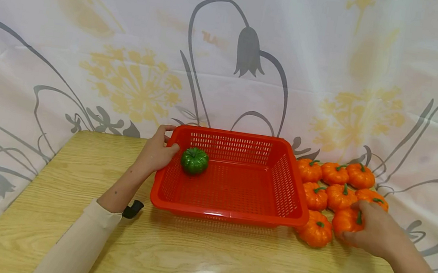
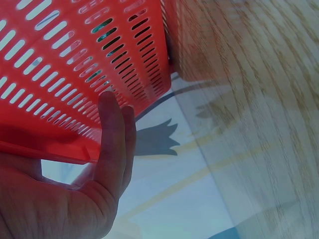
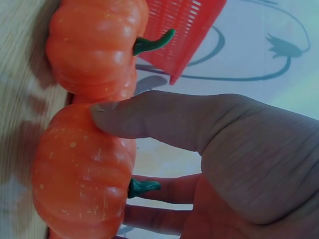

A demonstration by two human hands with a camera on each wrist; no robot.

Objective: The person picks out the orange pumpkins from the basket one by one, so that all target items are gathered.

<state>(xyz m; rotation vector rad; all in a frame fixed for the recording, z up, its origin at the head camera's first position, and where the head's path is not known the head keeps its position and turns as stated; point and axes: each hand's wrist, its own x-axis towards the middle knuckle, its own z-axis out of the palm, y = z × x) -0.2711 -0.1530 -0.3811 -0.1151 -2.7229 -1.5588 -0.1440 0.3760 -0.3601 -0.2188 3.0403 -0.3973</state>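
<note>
A red slotted plastic basket [image 1: 229, 214] stands on the table with a small green pumpkin [image 1: 194, 161] at its inner left side. My left hand [image 1: 157, 151] grips the basket's left rim, thumb over the edge; in the left wrist view its fingers lie along the outer slotted wall [image 2: 75, 64]. Off the basket's right side, my right hand [image 1: 381, 231] holds a small orange pumpkin [image 1: 344, 221] at the front right of a group. The right wrist view has the thumb on one side of this pumpkin [image 3: 82, 174] and fingers reaching round the other, past its green stem.
Several more orange pumpkins [image 1: 341, 197] sit packed together along the basket's right wall, one [image 1: 316, 230] close by its front right corner. Behind the wooden table [image 1: 170, 254] hangs a flower-printed curtain [image 1: 228, 64], which also shows at both sides.
</note>
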